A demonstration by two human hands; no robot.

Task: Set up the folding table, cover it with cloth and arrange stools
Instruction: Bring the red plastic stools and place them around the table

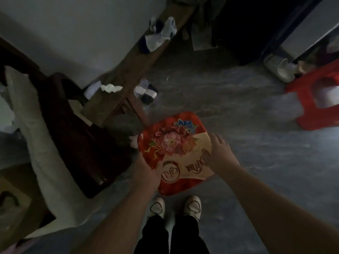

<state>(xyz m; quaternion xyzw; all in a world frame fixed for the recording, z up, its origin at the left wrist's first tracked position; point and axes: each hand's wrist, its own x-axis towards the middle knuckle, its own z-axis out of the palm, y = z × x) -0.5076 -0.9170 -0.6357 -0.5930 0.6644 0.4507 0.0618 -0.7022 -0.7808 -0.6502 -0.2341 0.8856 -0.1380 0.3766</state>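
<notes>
A red stool (176,143) with a flower print and a cream band on its seat stands on the floor just in front of my feet. My left hand (148,171) grips its left edge, thumb on top of the seat. My right hand (219,153) rests on the seat's right side with fingers spread and fairly straight. A second red plastic stool (310,105) stands at the right edge of the view, about a metre away.
A long wooden bench (139,66) with clothes on it runs along the white wall on the left. A dark brown chair with a pale cushion (36,134) stands at the left. White shoes (278,67) lie near a dark doorway at the far right. Grey floor (238,125) lies between the stools.
</notes>
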